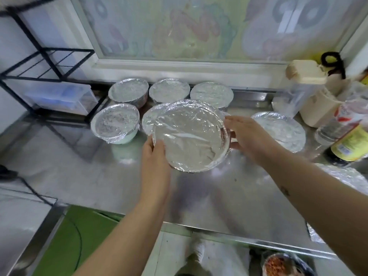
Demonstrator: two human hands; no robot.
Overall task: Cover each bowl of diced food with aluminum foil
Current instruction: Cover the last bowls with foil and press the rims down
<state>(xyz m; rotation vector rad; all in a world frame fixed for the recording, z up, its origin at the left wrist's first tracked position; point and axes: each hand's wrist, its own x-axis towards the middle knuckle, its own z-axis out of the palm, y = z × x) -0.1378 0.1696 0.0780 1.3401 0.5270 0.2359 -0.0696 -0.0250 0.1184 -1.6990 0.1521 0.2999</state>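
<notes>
I hold a wide foil-covered bowl (189,136) above the steel counter (229,196), tilted toward me. My left hand (155,158) grips its near-left rim and my right hand (245,134) grips its right rim. Behind it stand several more foil-covered bowls: three in a back row (129,91) (169,90) (212,93), a pale green one at the left (115,122), one partly hidden behind the held bowl (148,120), and a flat one at the right (282,130).
A black wire rack (47,62) with a clear plastic box stands at the back left. Bottles and jars (346,140) crowd the right side. Loose foil (346,174) lies at the right edge. A bowl of reddish food (278,265) sits below the counter's front edge.
</notes>
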